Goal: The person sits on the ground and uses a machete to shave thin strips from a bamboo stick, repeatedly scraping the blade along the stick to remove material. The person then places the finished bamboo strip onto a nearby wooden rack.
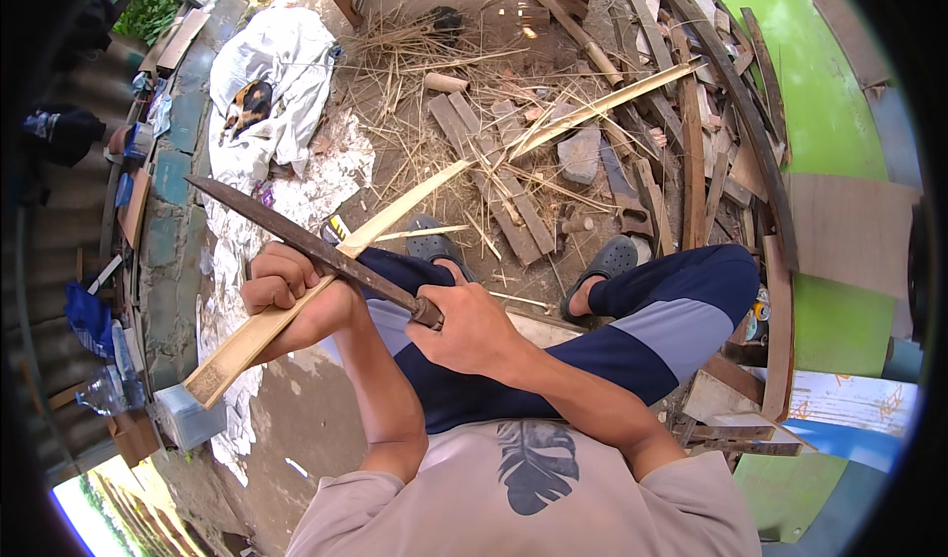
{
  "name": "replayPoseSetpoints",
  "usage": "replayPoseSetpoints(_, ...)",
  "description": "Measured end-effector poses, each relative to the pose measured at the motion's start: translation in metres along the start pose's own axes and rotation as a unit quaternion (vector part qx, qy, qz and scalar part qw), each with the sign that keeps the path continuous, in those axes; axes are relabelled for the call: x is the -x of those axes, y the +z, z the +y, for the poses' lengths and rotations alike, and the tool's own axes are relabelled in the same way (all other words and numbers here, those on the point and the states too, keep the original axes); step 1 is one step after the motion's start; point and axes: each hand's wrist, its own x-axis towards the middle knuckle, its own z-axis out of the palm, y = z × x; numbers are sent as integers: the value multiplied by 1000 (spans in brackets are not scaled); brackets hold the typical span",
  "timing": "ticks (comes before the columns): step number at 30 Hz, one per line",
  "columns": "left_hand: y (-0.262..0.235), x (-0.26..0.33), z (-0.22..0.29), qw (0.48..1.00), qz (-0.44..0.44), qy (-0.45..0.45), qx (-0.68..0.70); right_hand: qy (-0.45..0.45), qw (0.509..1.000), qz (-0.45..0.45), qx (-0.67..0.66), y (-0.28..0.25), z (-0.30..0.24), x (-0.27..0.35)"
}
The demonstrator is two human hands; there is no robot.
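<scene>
My left hand (301,305) is closed around a long pale bamboo strip (407,201), whose squared near end sticks out at the lower left. The strip slants up and away to the right, over the ground between my feet. In my right hand (472,332) is the short handle of a machete (272,211) with a long, dark, pointed blade. The blade crosses over the strip just beyond my left fingers, its tip toward the upper left. Another pale strip (602,113) lies farther off to the right; whether it joins the held one I cannot tell.
Thin shavings (395,48) litter the dirt floor around wooden boards (489,177), a grey stone (579,155) and a handsaw (628,201). Timber (691,142) is piled at the right beside green panels (839,320). A white cloth (281,53) lies along the left block wall (178,192).
</scene>
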Motion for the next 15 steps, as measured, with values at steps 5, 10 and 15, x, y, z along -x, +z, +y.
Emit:
replayPoseSetpoints(5,-4,4,6,999,21,-5,-28,107,994,-14,-10,3,19,-14)
replayPoseSetpoints(10,5,10,9,998,44,-7,-44,55,998,-39,-4,11,18,-5)
replayPoseSetpoints(15,-15,6,6,1000,-8,5,-6,44,999,-18,4,9,18,-2)
